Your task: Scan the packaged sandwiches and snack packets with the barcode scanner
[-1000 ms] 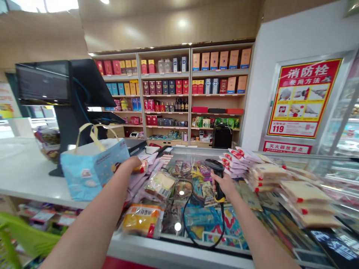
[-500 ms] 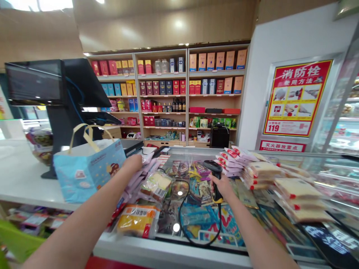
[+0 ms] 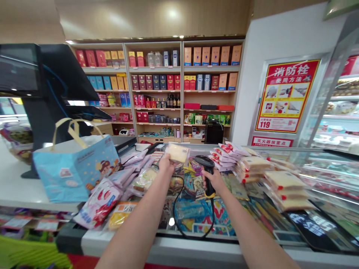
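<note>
My left hand grips the near left corner of a clear-wrapped pale sandwich bread pack, whose label with a barcode faces up. Just to the right, my right hand is wrapped round the handle of a black and yellow barcode scanner. The scanner's head points toward the bread pack, a little apart from it. Its black cable loops down over the glass counter. Left of my left forearm lie several white and pink packets and a yellow packaged food, partly hidden by the arm.
A blue shopping bag stands at left before the black register screen. On the right are a stack of pink-white packets, piles of wrapped bread and a black phone-like slab. Shelves of boxes line the back.
My left hand has moved right from beside the blue bag and now holds the bread pack before the scanner. My right hand still holds the scanner. The view has shifted slightly.
</note>
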Motion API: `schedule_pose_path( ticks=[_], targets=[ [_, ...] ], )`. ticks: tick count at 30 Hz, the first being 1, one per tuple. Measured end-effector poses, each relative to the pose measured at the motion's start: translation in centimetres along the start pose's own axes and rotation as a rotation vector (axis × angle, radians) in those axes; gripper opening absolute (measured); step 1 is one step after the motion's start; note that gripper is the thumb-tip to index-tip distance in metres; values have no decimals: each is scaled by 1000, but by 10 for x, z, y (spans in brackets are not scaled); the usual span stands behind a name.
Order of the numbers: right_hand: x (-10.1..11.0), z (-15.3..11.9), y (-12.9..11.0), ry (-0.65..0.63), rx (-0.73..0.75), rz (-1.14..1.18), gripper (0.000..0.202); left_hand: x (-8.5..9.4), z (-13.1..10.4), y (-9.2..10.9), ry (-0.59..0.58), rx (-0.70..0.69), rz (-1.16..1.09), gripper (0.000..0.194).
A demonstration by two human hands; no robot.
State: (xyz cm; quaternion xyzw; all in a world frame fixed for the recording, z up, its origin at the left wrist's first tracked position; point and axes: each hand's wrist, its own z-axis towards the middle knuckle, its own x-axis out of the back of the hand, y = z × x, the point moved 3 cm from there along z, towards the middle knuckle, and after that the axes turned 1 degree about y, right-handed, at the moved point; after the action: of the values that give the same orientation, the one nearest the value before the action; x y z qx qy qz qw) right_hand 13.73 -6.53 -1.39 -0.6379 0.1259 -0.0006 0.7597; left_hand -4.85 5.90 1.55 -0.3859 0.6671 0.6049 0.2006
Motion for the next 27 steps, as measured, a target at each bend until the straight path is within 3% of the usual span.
schedule_pose_path(
  ticks=[3,6,10,27],
  targets=[
    [-1,0,2,-18,-19,-31,40,6,4,-46,6,145,-123,34],
    [-1,-1,2,-18,-22,-86,39,15,10,-61,-53,99,-152,33],
    [-2,-3,0,-18,-4,-145,36,24,14,-65,-129,34,-129,38],
    [-4,-2,9,-76,-113,-198,29,29,13,-64,-99,35,-58,37]
  ],
)
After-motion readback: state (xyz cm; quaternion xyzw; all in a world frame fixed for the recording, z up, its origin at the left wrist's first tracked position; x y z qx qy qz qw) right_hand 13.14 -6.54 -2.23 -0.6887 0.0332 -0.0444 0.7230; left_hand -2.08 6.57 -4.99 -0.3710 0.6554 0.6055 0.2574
